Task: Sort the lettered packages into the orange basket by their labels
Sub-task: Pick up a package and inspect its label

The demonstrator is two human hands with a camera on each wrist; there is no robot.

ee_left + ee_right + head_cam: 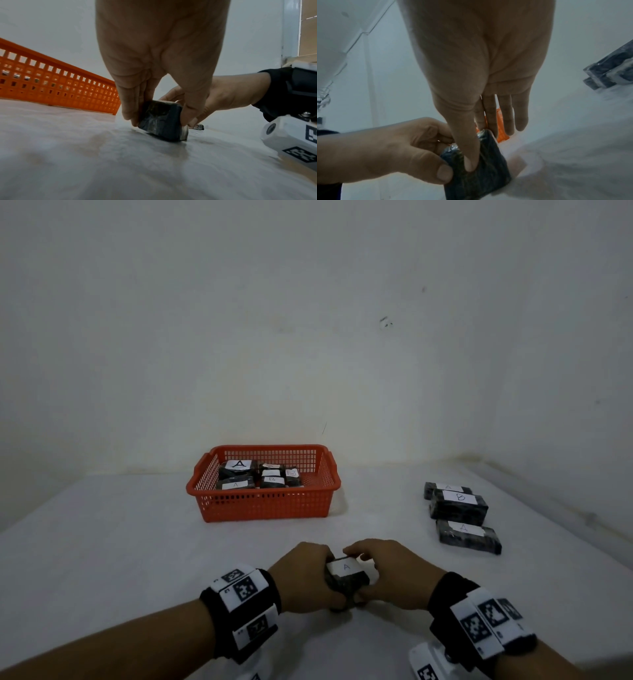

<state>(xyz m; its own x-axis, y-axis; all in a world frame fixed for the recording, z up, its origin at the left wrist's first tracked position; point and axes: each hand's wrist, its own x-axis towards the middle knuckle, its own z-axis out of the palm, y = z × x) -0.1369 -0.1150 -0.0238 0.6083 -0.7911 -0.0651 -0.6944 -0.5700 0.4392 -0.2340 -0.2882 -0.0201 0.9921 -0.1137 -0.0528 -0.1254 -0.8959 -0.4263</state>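
Two hands on one item: left hand (303, 575) and right hand (390, 571) both grip the small dark film-wrapped package with a white paper "A" label (346, 575), fingers curled round opposite ends, label face up toward the person. Left wrist view shows the package's bottom edge touching the white cloth-covered table (85, 155), tilted, thumb and fingers pinching its sides; right wrist view shows the right thumb pressed on its near face. My read: label kept up so the letter stays readable, two-handed hold likely to square it before the carry. Farther out, straight ahead, the orange plastic lattice basket (205, 487) sits well apart from the hands; it already holds several dark packages, A labels to its left, B labels toward the middle and right, so grouping by letter is underway. This one should go to the left side. Off to the right on the table, three more dark wrapped packages (459, 506) wait in a rough row, labelled A, B, A, the far two touching. Task partly done.
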